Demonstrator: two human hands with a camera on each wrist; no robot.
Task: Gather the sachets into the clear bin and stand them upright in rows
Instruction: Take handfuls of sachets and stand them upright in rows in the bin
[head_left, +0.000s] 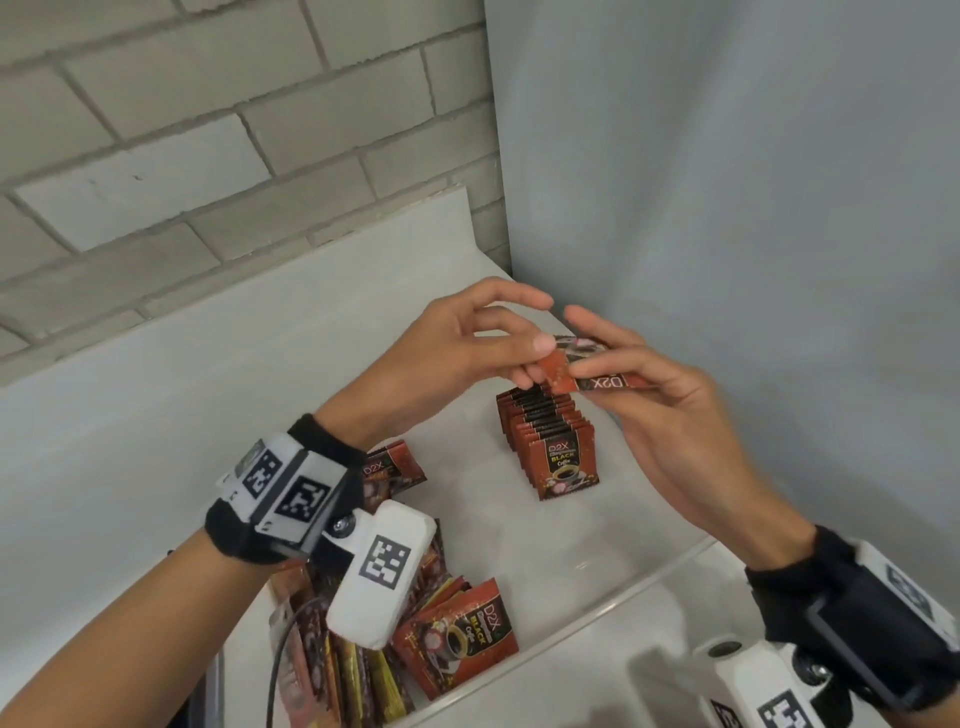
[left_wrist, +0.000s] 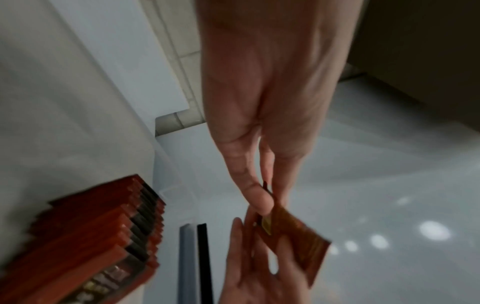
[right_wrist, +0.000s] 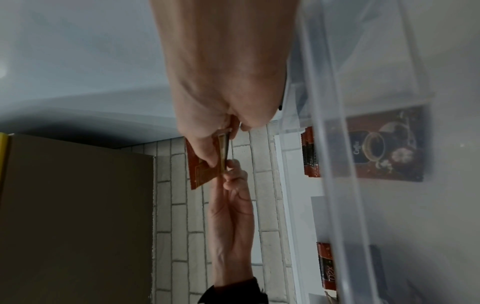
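Both my hands are on one red sachet held in the air at frame centre, right above the far end of the upright row. My left hand pinches its left edge with thumb and fingertips; my right hand grasps the right part, fingers curled under it. So neither grip is released, both are grasping the same sachet. The row stands inside the clear bin; loose sachets lie heaped at lower left of the frame, partly under my left wrist camera. To do this step well, I think I should turn the sachet upright, print facing like the rest, let one hand take it fully, then slide it in behind the last one and hold the row so it doesn't topple. Hard to tell: whether I hold one sachet or two stacked, the right wrist view hints at a second edge. The far end of the row is hidden by my fingers. Left wrist view is blurred. The bin's far walls are barely visible, and the heap is cut off at the bottom edge.
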